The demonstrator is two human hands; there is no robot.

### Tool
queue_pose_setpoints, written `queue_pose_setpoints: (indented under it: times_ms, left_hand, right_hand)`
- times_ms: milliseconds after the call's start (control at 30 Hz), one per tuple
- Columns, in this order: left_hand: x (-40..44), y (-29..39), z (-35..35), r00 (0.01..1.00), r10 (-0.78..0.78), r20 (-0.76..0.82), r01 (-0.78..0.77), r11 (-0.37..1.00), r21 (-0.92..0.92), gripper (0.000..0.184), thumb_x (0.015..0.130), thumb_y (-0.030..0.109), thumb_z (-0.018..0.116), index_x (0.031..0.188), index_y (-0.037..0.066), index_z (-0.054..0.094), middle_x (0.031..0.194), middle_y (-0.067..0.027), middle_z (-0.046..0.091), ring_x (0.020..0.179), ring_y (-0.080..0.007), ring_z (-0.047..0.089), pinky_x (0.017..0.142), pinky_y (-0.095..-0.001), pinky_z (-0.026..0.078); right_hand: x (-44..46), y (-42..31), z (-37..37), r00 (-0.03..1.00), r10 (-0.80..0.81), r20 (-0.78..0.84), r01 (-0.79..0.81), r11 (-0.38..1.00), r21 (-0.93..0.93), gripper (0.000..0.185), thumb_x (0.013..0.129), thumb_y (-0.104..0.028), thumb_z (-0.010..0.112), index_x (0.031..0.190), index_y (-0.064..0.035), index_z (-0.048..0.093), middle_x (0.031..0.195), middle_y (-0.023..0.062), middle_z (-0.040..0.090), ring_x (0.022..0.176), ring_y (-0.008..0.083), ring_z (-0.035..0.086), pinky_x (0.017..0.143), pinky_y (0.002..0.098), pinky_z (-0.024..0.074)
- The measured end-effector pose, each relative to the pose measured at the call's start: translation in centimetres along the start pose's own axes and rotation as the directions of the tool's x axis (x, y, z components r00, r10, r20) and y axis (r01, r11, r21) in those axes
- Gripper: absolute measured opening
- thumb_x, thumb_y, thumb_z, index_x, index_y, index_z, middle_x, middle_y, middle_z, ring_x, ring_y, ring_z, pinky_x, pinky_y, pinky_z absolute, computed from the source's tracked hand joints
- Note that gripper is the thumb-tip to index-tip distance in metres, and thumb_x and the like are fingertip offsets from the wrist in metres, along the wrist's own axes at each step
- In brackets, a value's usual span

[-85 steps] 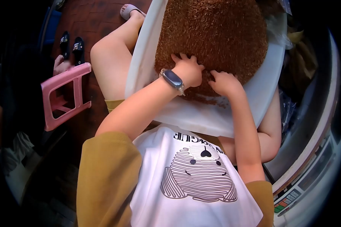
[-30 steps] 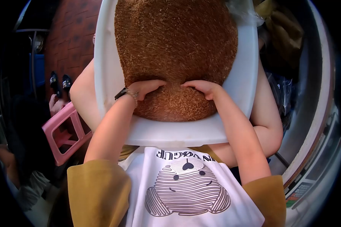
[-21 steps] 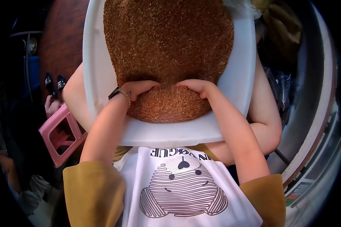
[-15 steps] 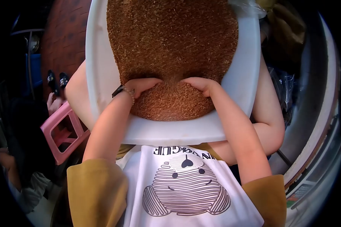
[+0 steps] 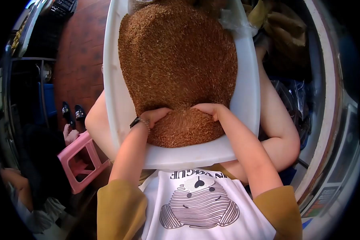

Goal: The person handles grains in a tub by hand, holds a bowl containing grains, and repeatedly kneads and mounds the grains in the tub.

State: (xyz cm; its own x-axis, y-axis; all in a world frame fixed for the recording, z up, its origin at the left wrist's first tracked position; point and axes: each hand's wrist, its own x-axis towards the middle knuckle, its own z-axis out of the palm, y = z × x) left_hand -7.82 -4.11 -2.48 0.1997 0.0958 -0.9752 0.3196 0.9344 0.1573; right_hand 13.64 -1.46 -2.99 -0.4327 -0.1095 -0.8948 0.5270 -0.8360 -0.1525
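A large heap of small reddish-brown dried bits (image 5: 180, 60), too fine to name surely, lies in a long white plastic tray (image 5: 248, 80) across my lap. My left hand (image 5: 158, 115) is dug into the near part of the heap, its fingers buried, the thumb pointing inward. Opposite it, my right hand (image 5: 209, 109) is sunk in likewise, its thumb on the surface and its other fingers hidden. Between the thumbs a narrow strip of the bits joins the main heap to a smaller mound nearest me. A dark band and a bracelet circle my left wrist.
A pink plastic stool (image 5: 84, 160) stands at the left, with another person's hand (image 5: 71, 135) by it. Dark slippers (image 5: 80, 113) rest on the red tiled floor (image 5: 82, 52). Clear plastic (image 5: 238, 22) hangs over the tray's far right edge, near a brown bag (image 5: 286, 28).
The view has tilted upward and shifted, so the tray, heap and hands appear lower and more of the far end shows. Both hands stay buried in the heap at nearly the same place.
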Motion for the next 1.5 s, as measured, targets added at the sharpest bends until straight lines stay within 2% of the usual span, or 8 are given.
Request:
queue_pose_setpoints:
  times_ms: [200, 300, 500, 800, 967, 1033, 1233, 1500]
  left_hand:
    - [0.4, 0.8, -0.8, 0.968, 0.021, -0.249, -0.007, 0.998, 0.055, 0.048, 0.083, 0.035, 0.050, 0.122, 0.007, 0.051, 0.123, -0.0148, 0.051, 0.114, -0.0241, 0.047, 0.097, -0.0372, 0.034]
    - [-0.9, 3.3, -2.6, 0.969, 0.239, 0.058, -0.216, 0.941, -0.259, 0.036, 0.085, 0.034, 0.049, 0.111, 0.010, 0.057, 0.114, -0.0137, 0.056, 0.105, -0.0227, 0.052, 0.091, -0.0395, 0.038]
    - [-6.7, 12.0, -4.2, 0.781, 0.616, -0.102, -0.603, 0.701, -0.382, 0.025, 0.088, 0.029, 0.046, 0.099, 0.010, 0.058, 0.099, -0.0096, 0.061, 0.092, -0.0187, 0.055, 0.082, -0.0357, 0.042]
    - [-11.3, 16.5, -6.3, 0.408, 0.912, 0.031, -0.881, 0.385, 0.277, 0.039, 0.088, 0.032, 0.046, 0.120, 0.012, 0.055, 0.113, -0.0063, 0.059, 0.104, -0.0188, 0.051, 0.088, -0.0343, 0.042]
    - [-12.3, 12.1, -4.8, 0.269, 0.962, -0.057, -0.358, 0.154, 0.921, 0.037, 0.088, 0.027, 0.048, 0.119, 0.008, 0.055, 0.114, -0.0146, 0.058, 0.103, -0.0280, 0.056, 0.087, -0.0337, 0.045]
    - [-13.8, 9.0, -2.2, 0.498, 0.849, -0.177, 0.133, 0.127, 0.983, 0.029, 0.086, 0.022, 0.045, 0.102, 0.002, 0.059, 0.103, -0.0173, 0.060, 0.096, -0.0282, 0.058, 0.082, -0.0392, 0.047]
    - [-5.7, 0.0, -1.7, 0.866, 0.462, -0.192, 0.249, -0.064, 0.966, 0.024, 0.082, 0.020, 0.049, 0.093, 0.012, 0.068, 0.101, -0.0101, 0.064, 0.096, -0.0243, 0.060, 0.076, -0.0345, 0.048]
    - [3.0, -2.8, -1.4, 0.872, 0.455, -0.181, 0.166, 0.075, 0.983, 0.039, 0.088, 0.024, 0.040, 0.124, 0.012, 0.052, 0.130, -0.0105, 0.047, 0.120, -0.0239, 0.045, 0.095, -0.0351, 0.039]
  right_hand:
    - [-1.4, -1.6, -0.7, 0.990, -0.139, -0.007, 0.139, 0.990, 0.029, 0.042, 0.086, -0.033, 0.048, 0.117, -0.0059, 0.055, 0.122, 0.0091, 0.054, 0.106, 0.0172, 0.056, 0.090, 0.0332, 0.0455]
    - [-1.9, -3.8, -2.0, 0.937, -0.346, -0.041, 0.348, 0.935, 0.074, 0.031, 0.088, -0.027, 0.046, 0.106, -0.0051, 0.059, 0.110, 0.0076, 0.059, 0.100, 0.0154, 0.058, 0.085, 0.0334, 0.0478]
    - [-6.9, -11.3, -2.1, 0.607, -0.786, -0.120, 0.788, 0.575, 0.220, 0.025, 0.089, -0.023, 0.045, 0.096, -0.0049, 0.060, 0.096, 0.0074, 0.063, 0.082, 0.0156, 0.062, 0.075, 0.0338, 0.0510]
    - [-13.6, -17.5, -0.6, 0.263, -0.926, -0.270, 0.680, 0.377, -0.629, 0.034, 0.087, -0.024, 0.051, 0.118, -0.0123, 0.058, 0.106, 0.0035, 0.061, 0.099, 0.0145, 0.055, 0.085, 0.0291, 0.0427]
    - [-15.4, -13.6, -0.8, 0.362, -0.897, -0.252, 0.277, 0.362, -0.890, 0.036, 0.084, -0.026, 0.056, 0.115, -0.0098, 0.059, 0.109, 0.0054, 0.062, 0.103, 0.0180, 0.056, 0.089, 0.0287, 0.0424]
    - [-15.0, -10.6, -0.5, 0.473, -0.825, -0.308, 0.139, 0.416, -0.899, 0.032, 0.082, -0.026, 0.056, 0.107, -0.0074, 0.064, 0.101, 0.0109, 0.065, 0.093, 0.0210, 0.061, 0.084, 0.0298, 0.0465]
    - [-7.0, -2.0, -2.9, 0.731, -0.304, -0.611, -0.457, 0.447, -0.769, 0.036, 0.079, -0.018, 0.045, 0.105, 0.0003, 0.061, 0.110, 0.0218, 0.058, 0.101, 0.0337, 0.057, 0.087, 0.0379, 0.0457]
    - [0.1, 2.1, -0.3, 0.919, -0.054, -0.389, -0.017, 0.984, -0.177, 0.047, 0.085, -0.024, 0.039, 0.123, 0.0030, 0.044, 0.129, 0.0164, 0.044, 0.110, 0.0293, 0.051, 0.089, 0.0473, 0.0441]
